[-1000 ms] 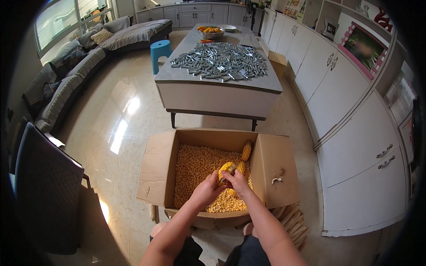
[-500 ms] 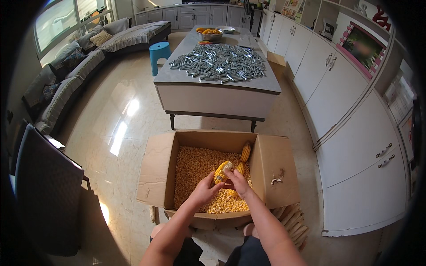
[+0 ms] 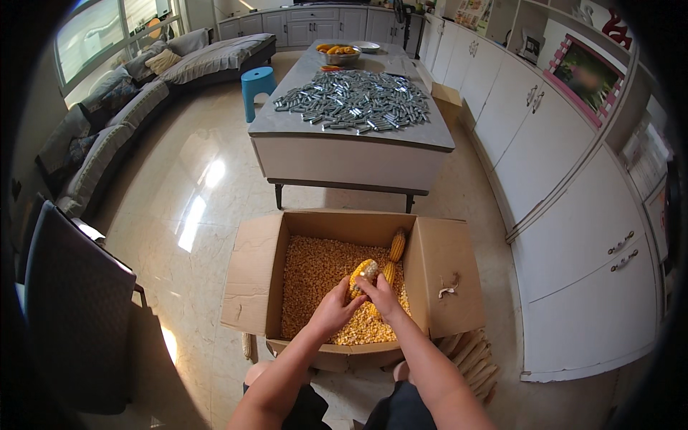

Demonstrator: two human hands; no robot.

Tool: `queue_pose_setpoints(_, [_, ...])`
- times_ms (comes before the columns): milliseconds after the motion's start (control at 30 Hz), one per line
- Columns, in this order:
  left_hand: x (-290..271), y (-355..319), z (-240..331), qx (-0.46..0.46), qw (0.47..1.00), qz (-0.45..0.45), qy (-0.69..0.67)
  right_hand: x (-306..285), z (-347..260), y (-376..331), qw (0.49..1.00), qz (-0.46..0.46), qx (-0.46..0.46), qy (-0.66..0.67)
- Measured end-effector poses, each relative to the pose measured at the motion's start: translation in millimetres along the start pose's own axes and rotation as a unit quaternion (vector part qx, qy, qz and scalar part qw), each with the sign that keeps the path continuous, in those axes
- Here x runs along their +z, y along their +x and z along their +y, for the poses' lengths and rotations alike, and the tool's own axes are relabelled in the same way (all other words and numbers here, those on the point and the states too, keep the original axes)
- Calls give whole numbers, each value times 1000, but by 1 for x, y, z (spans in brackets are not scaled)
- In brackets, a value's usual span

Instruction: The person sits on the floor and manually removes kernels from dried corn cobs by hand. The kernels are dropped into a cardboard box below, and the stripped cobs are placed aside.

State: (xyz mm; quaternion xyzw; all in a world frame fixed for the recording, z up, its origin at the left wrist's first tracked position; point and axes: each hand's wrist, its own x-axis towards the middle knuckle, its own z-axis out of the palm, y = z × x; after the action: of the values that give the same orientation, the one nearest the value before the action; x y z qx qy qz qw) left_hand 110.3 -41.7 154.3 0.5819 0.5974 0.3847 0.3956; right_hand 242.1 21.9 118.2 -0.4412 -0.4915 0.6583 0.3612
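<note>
A partly stripped corn cob (image 3: 364, 271) is held between my two hands over an opened cardboard box (image 3: 251, 272). My left hand (image 3: 334, 308) wraps its lower left side, while my right hand (image 3: 382, 295) closes on its right side with the thumb against the kernels. Pale bare core shows at the cob's upper right end. Loose corn kernels (image 3: 312, 276) cover the box's bottom. Whole yellow cobs (image 3: 398, 246) lie along the box's right wall, one partly hidden behind my right hand.
Beyond the box stands a grey-topped table (image 3: 287, 127) spread with many small metal cylinders (image 3: 351, 100) and a bowl of corn (image 3: 338, 55). Stripped cobs (image 3: 473, 362) lie on the floor right of the box. A dark chair (image 3: 79, 308) is at left, white cabinets (image 3: 580, 287) at right.
The cob has turned slightly in my hands, and more of its pale core shows near the top. My right thumb has shifted left across it.
</note>
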Motion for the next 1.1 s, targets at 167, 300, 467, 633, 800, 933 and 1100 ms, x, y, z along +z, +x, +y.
queue_pose_setpoints(167, [3, -3, -7, 45, 996, 29, 67, 5, -8, -4, 996, -2, 8, 89])
queue_pose_setpoints(300, [1, -2, 1, 34, 999, -2, -28, 3, -4, -2, 999, 29, -36, -12])
queue_pose_setpoints(467, [-4, -2, 14, -131, 956, -50, -256, -6, 7, 8, 998, 42, -28, -34])
queue_pose_setpoints(633, [-11, -1, 14, -168, 922, -65, -344, -2, -20, -7, 993, -55, 8, 106])
queue_pose_setpoints(800, [-13, -2, 16, -184, 910, -82, -363, 2, -23, -7, 987, -86, -32, 134])
queue_pose_setpoints(933, [-5, -3, 13, -160, 921, -71, -348, 7, -10, -4, 993, -45, -50, 97])
queue_pose_setpoints(1100, [8, -6, 13, -144, 944, -66, -289, 15, -16, -10, 997, 44, -45, 45])
